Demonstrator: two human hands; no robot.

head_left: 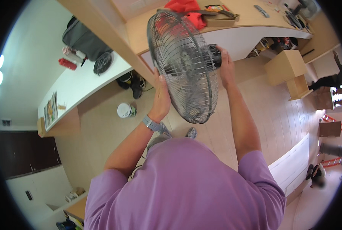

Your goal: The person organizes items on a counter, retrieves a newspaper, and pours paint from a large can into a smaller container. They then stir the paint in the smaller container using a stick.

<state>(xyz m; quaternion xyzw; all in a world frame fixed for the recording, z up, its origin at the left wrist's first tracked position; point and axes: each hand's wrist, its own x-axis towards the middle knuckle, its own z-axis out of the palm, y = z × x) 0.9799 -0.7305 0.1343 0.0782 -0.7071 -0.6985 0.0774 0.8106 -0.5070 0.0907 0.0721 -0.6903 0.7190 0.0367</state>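
Between my arms is a fan head with a round wire cage (186, 73), held up above the floor and turned nearly edge-on. My left hand (162, 96) grips the cage's left rim, its thumb along the edge and most of its fingers hidden. On the other side, my right hand (227, 67) closes around the dark motor housing (216, 56) at the back of the cage. Grey blades show faintly through the wires.
Beyond the fan runs a wooden counter (247, 19) with a red cloth (184, 9) and tools. A white bucket (124, 110) stands on the floor to the left. A white ledge (83, 82) carries a dark bag (85, 40). Cardboard boxes (285, 67) are at right.
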